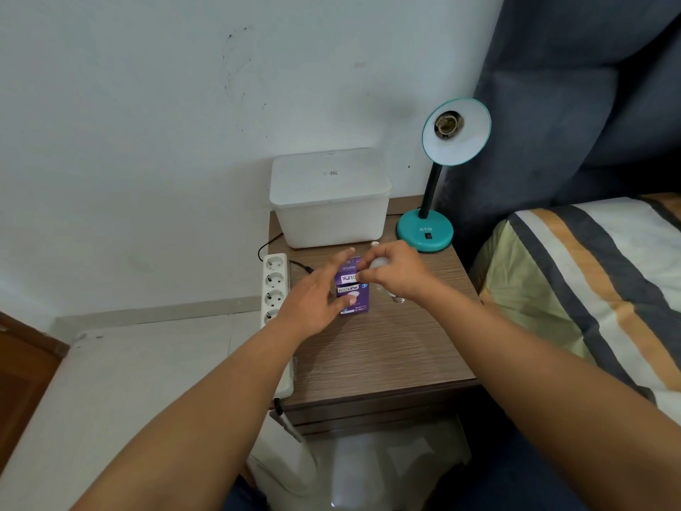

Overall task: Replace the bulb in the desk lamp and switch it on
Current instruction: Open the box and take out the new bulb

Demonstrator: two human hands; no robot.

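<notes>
The right hand (396, 272) has its grip closed around a white bulb (379, 265), just above the purple bulb box (353, 295). Another bulb (398, 299) peeks out under that hand, its metal end pointing toward the person. The left hand (313, 300) is open beside the box. The lamp (438, 175) stands behind on the surface (387, 348), its empty shade facing the person.
</notes>
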